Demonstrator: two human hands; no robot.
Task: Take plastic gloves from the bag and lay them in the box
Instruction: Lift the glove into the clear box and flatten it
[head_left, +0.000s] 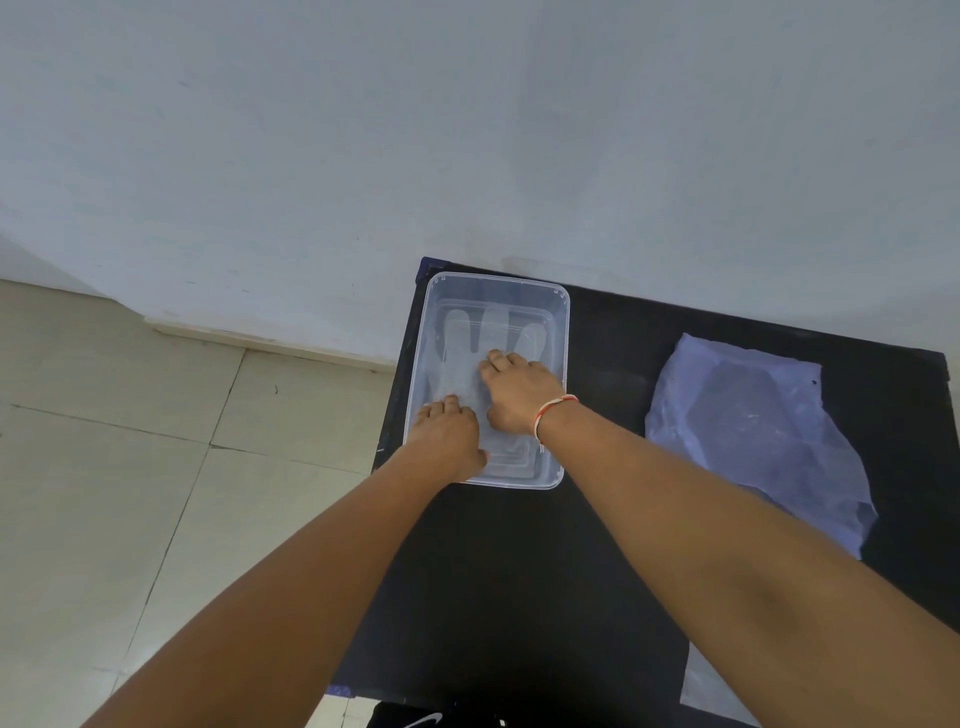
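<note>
A clear plastic box (567, 332) stands at the far left corner of the black table (519, 571). Inside it lies a see-through plastic glove (467, 332), fingers pointing toward the wall. Both hands reach into the box. My left hand (449, 436) rests on the glove's near left part with bent fingers. My right hand (519, 395), with a red and white thread on its wrist, holds the glove's middle with curled fingertips. The bluish plastic bag (753, 431) lies flat on the table to the right of the box.
A white wall rises directly behind the table. Pale floor tiles spread out on the left below the table's edge. A second piece of clear plastic (711, 686) lies at the table's near right edge.
</note>
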